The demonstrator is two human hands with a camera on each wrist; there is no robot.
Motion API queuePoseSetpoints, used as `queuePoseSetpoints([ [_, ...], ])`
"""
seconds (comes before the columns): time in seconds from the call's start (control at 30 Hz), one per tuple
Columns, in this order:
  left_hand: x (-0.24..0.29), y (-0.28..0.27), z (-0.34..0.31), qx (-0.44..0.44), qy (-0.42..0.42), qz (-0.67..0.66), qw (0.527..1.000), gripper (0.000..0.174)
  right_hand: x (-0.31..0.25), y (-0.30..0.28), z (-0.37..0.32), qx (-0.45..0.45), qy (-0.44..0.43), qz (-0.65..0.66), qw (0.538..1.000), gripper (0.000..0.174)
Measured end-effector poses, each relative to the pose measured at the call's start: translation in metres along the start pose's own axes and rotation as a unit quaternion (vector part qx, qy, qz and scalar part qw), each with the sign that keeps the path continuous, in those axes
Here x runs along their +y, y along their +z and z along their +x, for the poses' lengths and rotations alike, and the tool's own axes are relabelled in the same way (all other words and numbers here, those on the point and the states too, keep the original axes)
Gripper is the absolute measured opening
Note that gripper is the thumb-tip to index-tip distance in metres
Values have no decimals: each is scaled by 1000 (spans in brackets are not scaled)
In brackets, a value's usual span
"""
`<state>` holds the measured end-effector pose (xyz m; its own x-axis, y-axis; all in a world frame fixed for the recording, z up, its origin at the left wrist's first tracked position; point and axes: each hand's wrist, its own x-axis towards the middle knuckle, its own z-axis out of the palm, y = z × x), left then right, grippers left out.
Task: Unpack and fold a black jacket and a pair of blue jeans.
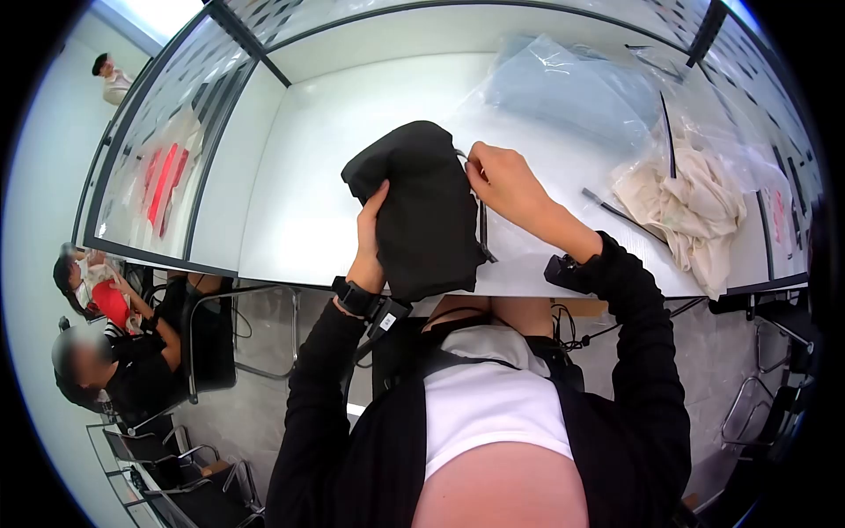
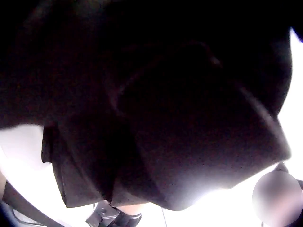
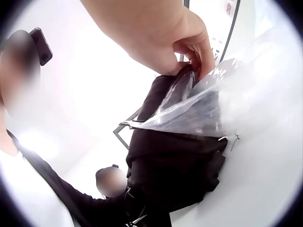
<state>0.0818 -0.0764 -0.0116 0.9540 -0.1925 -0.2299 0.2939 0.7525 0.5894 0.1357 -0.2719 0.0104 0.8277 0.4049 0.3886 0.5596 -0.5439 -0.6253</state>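
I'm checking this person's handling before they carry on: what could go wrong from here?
The left hand grips the black cloth at one side, so its folds may sag or slip. The right hand pinches thin clear plastic, which could tear or slide away. The cream cloth reaches the table's front edge and might get dragged off.

Room lies left of the black cloth [image 1: 424,211]; plastic bags [image 1: 572,92] obstruct the right.

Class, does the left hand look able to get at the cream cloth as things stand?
Probably not: the left hand holds the black fabric, and the right forearm lies between it and the cream cloth.
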Motion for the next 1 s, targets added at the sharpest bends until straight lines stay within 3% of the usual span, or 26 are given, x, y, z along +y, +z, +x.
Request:
queuePoseSetpoints([
  [0.1,4,-5,3,49,-12,54,997,42,2,0,1,16,25,-7,1000,11],
  [0.3,18,12,-6,127,64,273,952,37,3,-3,1,44,25,-9,999,15],
  [0.47,32,18,-1,76,39,437,895,33,-4,-1,-2,41,8,-15,999,16],
  [0.6,33,26,11,-33,103,683,723,32,-6,6,-5,34,-12,-26,999,12],
  [0.73,30,40,26,-143,116,760,623,26,-13,3,-4,37,-39,5,999,9],
  [0.83,23,43,43,-178,83,776,599,23,-17,4,-1,32,-83,14,996,9],
  [0.97,3,11,80,-127,147,760,621,16,-24,5,-3,47,-150,1,988,10],
  [1.0,1,2,91,-183,259,798,512,20,-27,4,-6,47,-168,1,985,11],
])
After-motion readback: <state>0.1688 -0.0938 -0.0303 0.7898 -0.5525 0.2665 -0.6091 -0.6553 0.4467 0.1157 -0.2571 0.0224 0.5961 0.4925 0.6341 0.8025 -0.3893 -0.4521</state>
